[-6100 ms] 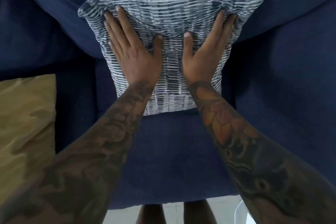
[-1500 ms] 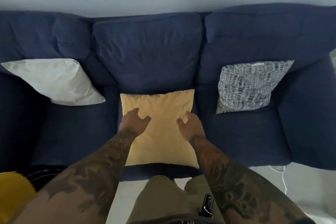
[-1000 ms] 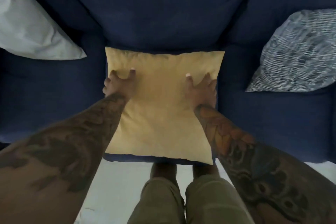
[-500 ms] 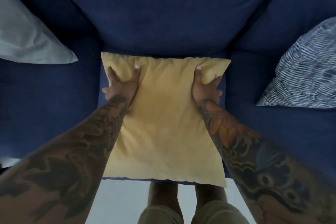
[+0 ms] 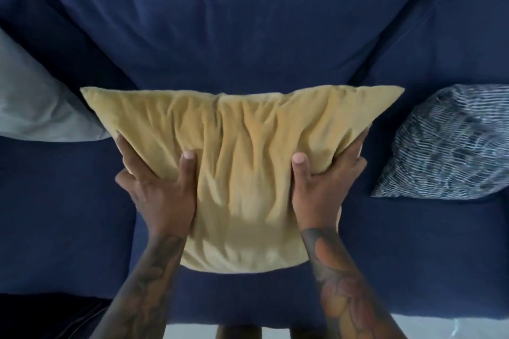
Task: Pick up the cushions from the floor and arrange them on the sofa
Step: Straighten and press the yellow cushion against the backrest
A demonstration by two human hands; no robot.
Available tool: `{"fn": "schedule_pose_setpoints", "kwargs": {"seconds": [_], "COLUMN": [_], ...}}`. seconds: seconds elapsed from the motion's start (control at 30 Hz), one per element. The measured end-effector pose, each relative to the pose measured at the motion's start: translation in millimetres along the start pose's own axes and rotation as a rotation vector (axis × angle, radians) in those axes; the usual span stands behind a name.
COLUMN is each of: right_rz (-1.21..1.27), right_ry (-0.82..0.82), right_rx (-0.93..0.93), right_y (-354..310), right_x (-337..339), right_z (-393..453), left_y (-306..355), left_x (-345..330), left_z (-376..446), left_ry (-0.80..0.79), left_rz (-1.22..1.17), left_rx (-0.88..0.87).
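Note:
A mustard-yellow cushion (image 5: 242,162) is raised on edge over the middle seat of the dark blue sofa (image 5: 248,22), its top edge close to the back cushion. My left hand (image 5: 158,190) grips its left side, thumb on the front and fingers behind. Gripping the right side in the same way is my right hand (image 5: 322,187). The fabric is creased between my thumbs. A white cushion (image 5: 35,107) leans at the left, and a grey-and-white striped cushion (image 5: 451,143) leans at the right.
Blue seat pads (image 5: 63,215) lie to either side of the yellow cushion. A strip of pale floor (image 5: 440,327) shows at the bottom right, and my legs stand against the sofa's front edge.
Both hands closed on the yellow cushion's sides and lifted it from lying flat on the seat to standing upright, nearer the backrest. The view moved closer to the sofa.

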State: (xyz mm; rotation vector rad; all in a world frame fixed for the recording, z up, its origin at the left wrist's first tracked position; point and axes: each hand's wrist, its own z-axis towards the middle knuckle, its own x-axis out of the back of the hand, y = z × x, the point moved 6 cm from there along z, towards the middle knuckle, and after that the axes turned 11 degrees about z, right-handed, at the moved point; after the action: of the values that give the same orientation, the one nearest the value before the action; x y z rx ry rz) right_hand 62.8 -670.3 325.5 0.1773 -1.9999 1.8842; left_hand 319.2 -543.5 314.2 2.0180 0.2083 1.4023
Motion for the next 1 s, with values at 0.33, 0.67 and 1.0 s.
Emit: {"fn": "schedule_pose_setpoints", "kwargs": {"seconds": [0.33,0.67,1.0], "right_rz": [0.116,-0.202,-0.205], "right_ry": [0.018,0.071,-0.01], "right_rx": [0.063,0.474,0.357], "right_y": [-1,-25,-23], "right_x": [-42,-21,-81], "right_z": [94,72,91], "left_y": [73,89,104], "left_x": [-31,-16,-63], "left_z": [75,46,72], "left_ry": [0.118,0.339,0.241], "left_rz": [-0.13,0.235,0.262], "left_rx": [-0.19,-0.68,-0.556]}}
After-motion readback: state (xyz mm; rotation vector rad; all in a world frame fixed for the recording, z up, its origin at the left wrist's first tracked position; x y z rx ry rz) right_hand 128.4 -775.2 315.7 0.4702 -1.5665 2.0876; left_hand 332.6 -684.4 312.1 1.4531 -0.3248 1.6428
